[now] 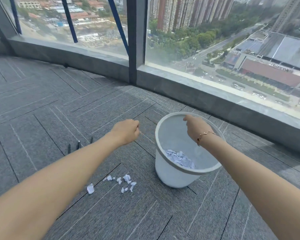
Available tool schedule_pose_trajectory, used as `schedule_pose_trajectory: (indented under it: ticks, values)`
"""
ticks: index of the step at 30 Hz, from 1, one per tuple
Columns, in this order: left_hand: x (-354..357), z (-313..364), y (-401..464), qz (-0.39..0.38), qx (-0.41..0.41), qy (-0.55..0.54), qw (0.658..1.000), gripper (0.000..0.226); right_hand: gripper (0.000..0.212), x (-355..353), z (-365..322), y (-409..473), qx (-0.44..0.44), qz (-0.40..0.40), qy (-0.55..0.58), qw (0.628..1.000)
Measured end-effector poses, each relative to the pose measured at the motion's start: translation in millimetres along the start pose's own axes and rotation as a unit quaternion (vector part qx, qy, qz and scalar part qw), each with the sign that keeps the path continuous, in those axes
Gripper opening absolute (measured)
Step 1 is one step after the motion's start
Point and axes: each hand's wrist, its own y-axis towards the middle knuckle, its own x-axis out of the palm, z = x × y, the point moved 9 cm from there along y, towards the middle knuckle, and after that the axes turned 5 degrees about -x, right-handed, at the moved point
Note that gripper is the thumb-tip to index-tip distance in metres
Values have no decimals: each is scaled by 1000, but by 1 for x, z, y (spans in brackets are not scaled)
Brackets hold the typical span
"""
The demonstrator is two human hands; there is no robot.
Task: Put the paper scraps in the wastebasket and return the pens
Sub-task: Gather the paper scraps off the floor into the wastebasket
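- Standing on grey carpet tiles [42, 104] beside a tall window [215, 40], both bare arms stretched forward and down.
- Hovering over the carpet just left of the wastebasket: left hand [126, 131], back of the hand up, fingers curled under into a loose fist; cannot tell whether anything is pinched inside, fingertips being hidden.
- Hanging above the open mouth of the wastebasket [164, 172], near its far rim: right hand [197, 126], fingers bent downward and bunched; again cannot tell whether a scrap is held, nothing visible between them.
- Circling the right wrist: a thin gold bracelet [205, 136] with small dark charms.
- Standing upright on the carpet: white round wastebasket, a heap of paper scraps in the basket [179, 159] lying at the bottom, toward its near side.
- Lying loose on the carpet, left of the basket and nearer the camera: scattered paper scraps [123, 181], with one larger crumpled piece [90, 188] a little apart at the left end.
- Lying side by side on the carpet beyond the left forearm, partly hidden by it: three dark pens [78, 145], well apart from the basket.
- Showing through the glass: high-rise blocks, roads and low roofs far below.
- Reading no brand, label or writing on basket, pens or scraps; none legible at this size.
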Motion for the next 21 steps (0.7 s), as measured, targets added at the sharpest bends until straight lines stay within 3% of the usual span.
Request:
schedule_pose_trajectory:
  ticks: [5,10,14,21]
  values:
    - [50,-93,-42,-102,-85,9,991,30,28,-25,-76,10,-56,128,1,990]
    - [94,-141,-79,-138,-115,-3,984,32,25,10,-157,20,-159,138,55,976]
    - [126,-164,-103,-142,-132,-6,981,37,25,88,-193,24,-190,75,69,977]
    - [201,-201,-129,-157,-186,-15,970,58,37,267,-188,10,-199,-165,-4,966]
